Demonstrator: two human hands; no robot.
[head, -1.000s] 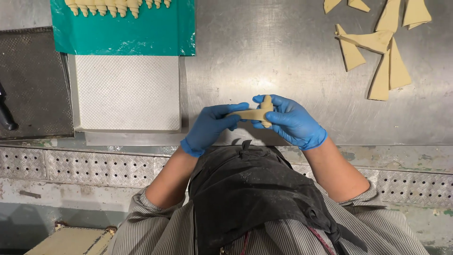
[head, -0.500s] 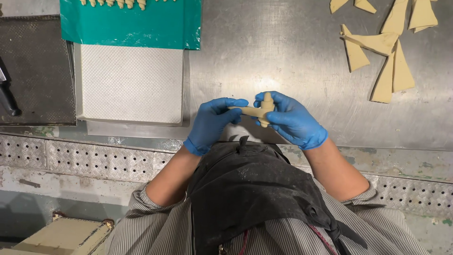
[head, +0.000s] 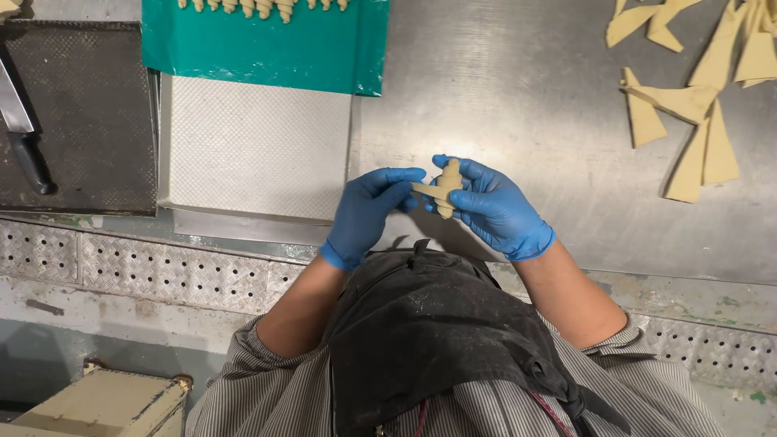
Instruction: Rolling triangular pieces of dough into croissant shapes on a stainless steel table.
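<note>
We hold a small piece of dough [head: 443,187] between our two hands, just above the shiny metal counter [head: 518,89]. Both hands wear blue gloves. Our left hand [head: 368,212] pinches the thin, pointed end of the dough with its fingertips. Our right hand [head: 494,206] is curled around the thicker, rolled part, so the dough peeks out between the fingers. Both hands are closed on the dough, and it sits in the middle of the scene, near our body.

To the left of our hands lies a white tray [head: 251,150] with a bumpy, dotted top. Its near edge is close to our left hand. Just beyond it, at the far side, there is a green sheet [head: 267,57] with a row of little rolled dough shapes [head: 259,8] along its far edge. We can only see their lower ends.

Further left sits a dark tray [head: 81,129], and a knife [head: 23,129] with a black handle rests on it.

On the far right of the counter lie flat dough triangles [head: 696,105], some on top of others, well apart from our hands.

Near us we see our dark apron [head: 437,332] and our striped sleeves [head: 243,388]. A pale yellow box [head: 105,405] shows at the bottom left, below the counter.
</note>
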